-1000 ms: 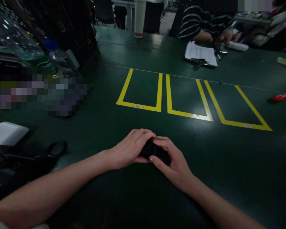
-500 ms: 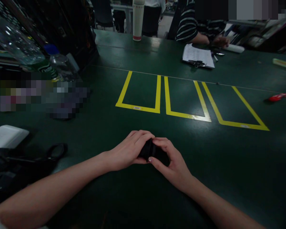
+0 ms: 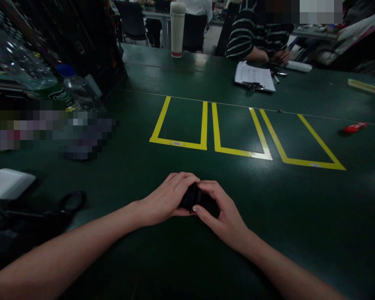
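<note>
A small black object (image 3: pixel 190 198) with a raised rim or ridge sits between my two hands, low over the green table (image 3: pixel 162 266). Its exact kind cannot be made out in the dim light. My left hand (image 3: pixel 170 198) wraps round its left part, fingers over the top and thumb below. On the other side, my right hand (image 3: pixel 223 212) grips the edge near the ridge with its fingertips above and its thumb at the near side. Much of the object is hidden by the fingers. Beyond the hands lie three yellow tape outlines (image 3: pixel 178 144) on the tabletop.
A white box (image 3: pixel 11 183) and black cables (image 3: pixel 71 203) lie at left, below plastic bottles (image 3: pixel 81 89). Farther back are a clipboard with paper (image 3: pixel 254 77), a tall white cup (image 3: pixel 177 31) and a red object (image 3: pixel 355 127). A person in a striped shirt (image 3: pixel 243 33) sits across.
The view has shifted slightly, so the table items appear a little lower and mostly farther left. Both hands keep their hold on the black object. The person across has moved their hands.
</note>
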Motion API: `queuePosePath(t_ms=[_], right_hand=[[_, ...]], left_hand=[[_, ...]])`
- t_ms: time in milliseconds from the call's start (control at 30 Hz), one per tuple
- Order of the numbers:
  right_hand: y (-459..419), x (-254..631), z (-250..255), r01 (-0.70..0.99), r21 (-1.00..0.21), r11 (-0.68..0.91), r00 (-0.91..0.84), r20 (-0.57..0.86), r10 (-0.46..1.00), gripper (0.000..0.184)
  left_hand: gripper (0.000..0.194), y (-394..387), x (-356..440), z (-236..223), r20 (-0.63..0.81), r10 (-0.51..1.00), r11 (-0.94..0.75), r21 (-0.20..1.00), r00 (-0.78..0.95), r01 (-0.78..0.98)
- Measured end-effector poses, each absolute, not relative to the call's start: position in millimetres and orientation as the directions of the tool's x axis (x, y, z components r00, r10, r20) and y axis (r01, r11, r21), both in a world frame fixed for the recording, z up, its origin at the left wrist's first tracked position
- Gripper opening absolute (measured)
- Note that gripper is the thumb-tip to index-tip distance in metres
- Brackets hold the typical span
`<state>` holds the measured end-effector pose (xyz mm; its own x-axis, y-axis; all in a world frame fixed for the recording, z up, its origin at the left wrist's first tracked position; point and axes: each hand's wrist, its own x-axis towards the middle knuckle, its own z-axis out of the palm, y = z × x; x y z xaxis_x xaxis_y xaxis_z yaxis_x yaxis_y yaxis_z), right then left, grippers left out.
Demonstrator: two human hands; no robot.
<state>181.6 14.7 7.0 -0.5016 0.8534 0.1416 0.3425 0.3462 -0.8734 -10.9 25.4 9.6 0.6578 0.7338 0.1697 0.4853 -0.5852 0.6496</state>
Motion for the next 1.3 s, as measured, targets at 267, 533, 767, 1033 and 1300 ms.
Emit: queuePosePath(t_ms=[267,533,767,1033,1300], right_hand=[[14.8,183.4,3.0,0.303,-0.867,0.396,-0.489,0.215,0.845,0.025],[14.2,182.2,6.7,0.334,-0.877,0.344,-0.485,0.153,0.861,0.035],[12.9,184.5,2.4,0.287,-0.875,0.39,-0.495,0.212,0.843,0.025],[12.0,182.5,6.6,0.305,-0.912,0.276,-0.476,0.105,0.873,0.035],[11.6,183.8,-0.9,0.332,-0.917,0.222,-0.361,0.095,0.928,0.036]], left_hand=[[0.06,24.7,-8.4,10.4,0.169,0.749,-0.574,0.649,0.64,0.5],[0.064,25.1,-10.4,9.6,0.157,0.751,-0.562,0.662,0.642,0.496],[0.06,25.0,-9.4,7.4,0.164,0.746,-0.573,0.653,0.646,0.496],[0.062,25.2,-9.8,8.8,0.157,0.746,-0.571,0.65,0.647,0.501],[0.064,25.3,-9.9,4.9,0.155,0.773,-0.548,0.652,0.615,0.524]])
